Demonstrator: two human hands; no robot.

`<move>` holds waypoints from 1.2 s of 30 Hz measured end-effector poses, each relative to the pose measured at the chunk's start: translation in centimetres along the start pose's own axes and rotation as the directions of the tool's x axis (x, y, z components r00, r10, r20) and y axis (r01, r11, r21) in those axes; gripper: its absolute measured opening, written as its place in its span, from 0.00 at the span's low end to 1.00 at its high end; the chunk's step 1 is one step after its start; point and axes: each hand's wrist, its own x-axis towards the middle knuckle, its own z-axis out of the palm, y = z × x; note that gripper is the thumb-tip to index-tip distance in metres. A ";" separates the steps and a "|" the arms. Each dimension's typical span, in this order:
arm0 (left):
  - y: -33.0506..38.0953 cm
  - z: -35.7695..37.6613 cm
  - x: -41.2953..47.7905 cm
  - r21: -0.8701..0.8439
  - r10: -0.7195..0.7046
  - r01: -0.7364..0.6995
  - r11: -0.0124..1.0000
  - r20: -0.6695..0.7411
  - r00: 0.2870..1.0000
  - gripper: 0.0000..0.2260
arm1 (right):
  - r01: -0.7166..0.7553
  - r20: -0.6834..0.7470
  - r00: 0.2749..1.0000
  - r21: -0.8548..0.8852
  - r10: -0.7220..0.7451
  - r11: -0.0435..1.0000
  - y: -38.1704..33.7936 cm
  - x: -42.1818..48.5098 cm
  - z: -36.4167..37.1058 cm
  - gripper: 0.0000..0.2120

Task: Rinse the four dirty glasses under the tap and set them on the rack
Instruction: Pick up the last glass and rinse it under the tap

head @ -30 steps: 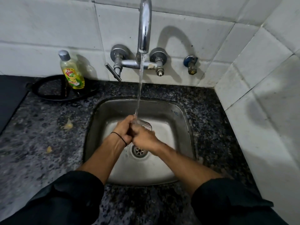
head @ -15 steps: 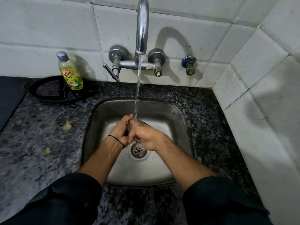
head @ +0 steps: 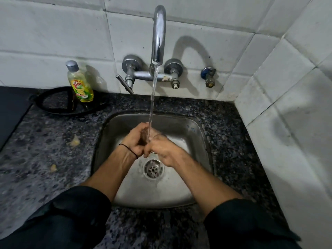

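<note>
**A:** Why are both hands bunched together over the middle of the dull steel sink basin [head: 181, 123]?

**B:** They're wrapped round a clear drinking glass [head: 158, 135]. The left hand [head: 133, 141] curls its fingers over it from the left, and the right hand [head: 161, 151] curls round it from the right. The two hands touch. Only an arc of rim and a bit of base show between the fingers.

**A:** And it's held there for the water?

**B:** I'd say so. The thin stream of water [head: 152, 105] from the curved chrome tap spout [head: 159, 33] lands right where the hands meet. That spot is just behind the round metal drain strainer [head: 153, 168], so the run-off goes straight down.

**A:** Is the glass upright?

**B:** It looks tilted, but the fingers hide too much to be sure.

**A:** Why use two hands?

**B:** Wet glass slips. My guess is that one hand steadies it while the other rubs.

**A:** And the yellow-green dish soap bottle with the grey cap [head: 80, 83]?

**B:** It stands at the back edge of the speckled dark granite counter [head: 45, 155], left of the sink, at the rim of a black ring-shaped stand [head: 53, 106]. It's probably kept there to be within reach but clear of the splash.

**A:** What about the rack and the other glasses?

**B:** Neither is in view, so I can't tell how many are done.
</note>
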 end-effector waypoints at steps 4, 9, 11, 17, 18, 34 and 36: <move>0.7 1.1 -0.9 0.069 -0.029 0.028 0.997 0.014 0.999 0.19 | 0.157 0.105 0.979 -0.935 -0.173 0.318 0.3 -2.1 -1.4 0.21; 0.8 1.7 -1.4 0.074 -0.048 0.048 0.996 -0.004 0.999 0.10 | 0.052 -0.074 0.982 -0.781 -0.175 0.622 0.6 -2.2 -0.8 0.23; 0.2 1.6 -1.2 0.041 -0.025 0.024 0.999 0.009 1.000 0.14 | -0.021 -0.117 0.993 -0.344 -0.021 0.939 0.1 -1.6 -0.4 0.26; 0.4 -0.9 -1.4 -0.001 0.126 -0.127 0.992 0.160 0.979 0.09 | -0.138 0.001 0.982 0.683 0.189 0.717 -0.1 -2.1 -1.7 0.11; 0.5 -0.9 -1.6 0.003 0.166 -0.169 0.986 0.174 0.971 0.06 | -0.153 -0.002 0.972 0.758 0.237 0.634 -0.1 -2.2 -1.7 0.10; -0.5 2.8 -6.6 0.597 0.721 -0.689 0.410 0.251 0.646 0.23 | -0.065 -0.092 0.878 0.949 0.470 0.309 -0.7 0.2 0.6 0.16; -1.0 2.2 -6.9 0.534 0.743 -0.704 0.468 0.193 0.641 0.23 | -0.104 -0.086 0.877 0.926 0.473 0.362 -1.2 -0.2 0.4 0.14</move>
